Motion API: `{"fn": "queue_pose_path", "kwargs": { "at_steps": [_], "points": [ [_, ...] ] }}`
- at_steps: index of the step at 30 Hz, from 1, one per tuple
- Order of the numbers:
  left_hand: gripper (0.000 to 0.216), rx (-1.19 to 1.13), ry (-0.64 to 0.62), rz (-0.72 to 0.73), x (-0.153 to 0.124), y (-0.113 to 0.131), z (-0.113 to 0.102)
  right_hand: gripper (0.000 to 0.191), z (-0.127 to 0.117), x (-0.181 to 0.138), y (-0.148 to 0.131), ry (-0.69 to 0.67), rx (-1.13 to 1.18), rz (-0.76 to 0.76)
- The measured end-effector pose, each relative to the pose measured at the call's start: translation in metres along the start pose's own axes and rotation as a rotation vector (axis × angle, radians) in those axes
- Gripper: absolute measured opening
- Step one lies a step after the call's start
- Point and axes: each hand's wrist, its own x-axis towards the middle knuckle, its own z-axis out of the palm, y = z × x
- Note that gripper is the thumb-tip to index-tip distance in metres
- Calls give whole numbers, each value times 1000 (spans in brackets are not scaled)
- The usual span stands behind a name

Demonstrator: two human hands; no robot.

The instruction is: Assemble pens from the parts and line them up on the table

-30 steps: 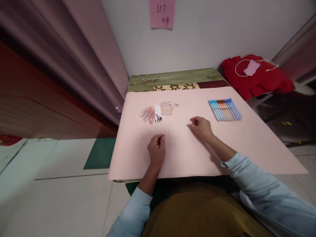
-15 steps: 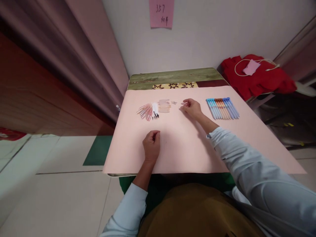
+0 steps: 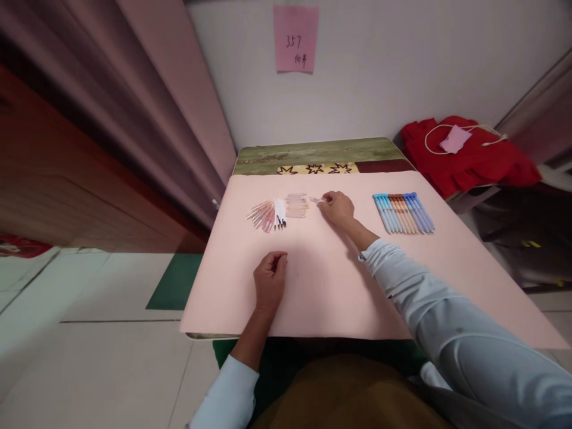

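Note:
My right hand (image 3: 338, 210) reaches to a little heap of tiny silvery parts (image 3: 315, 201), its curled fingertips at the heap's right side. Whatever those fingertips pinch is too small to make out. Closer to me, my left hand (image 3: 270, 279) hovers above the pink sheet with thumb and forefinger pressed together; anything between them is hidden. To the left of the heap lie several translucent tubes (image 3: 296, 205), white refills with black tips (image 3: 280, 213) and a fan of pinkish patterned pen barrels (image 3: 261, 215).
A row of pens (image 3: 403, 213) in blue, brown and violet lies at the right. Pink paper (image 3: 339, 286) covers most of the table. Beyond its right edge are a red cloth (image 3: 487, 167) and a white cable. A pink note (image 3: 295, 39) hangs on the wall.
My right hand has moved left to the small parts, and its fingers have drawn in. The left hand keeps its pinch in about the same place. The view has tilted up slightly.

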Motion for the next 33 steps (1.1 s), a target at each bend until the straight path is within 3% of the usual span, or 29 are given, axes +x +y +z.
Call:
{"fn": "queue_pose_path", "kwargs": {
  "at_steps": [4, 14, 23, 28, 33],
  "points": [
    [17, 16, -4, 18, 1, 3, 0, 30, 8, 12, -8, -27, -56, -86],
    [16, 34, -23, 14, 4, 2, 0, 18, 20, 17, -9, 0, -56, -110],
    [16, 34, -7, -10, 3, 4, 2, 22, 16, 21, -3, 26, 88, -50],
    [15, 62, -8, -7, 4, 4, 3, 27, 11, 29, 4, 68, 30, 21],
    [16, 79, -23, 16, 5, 4, 3, 24, 7, 31, 10, 21, -48, 43]
  ]
}}
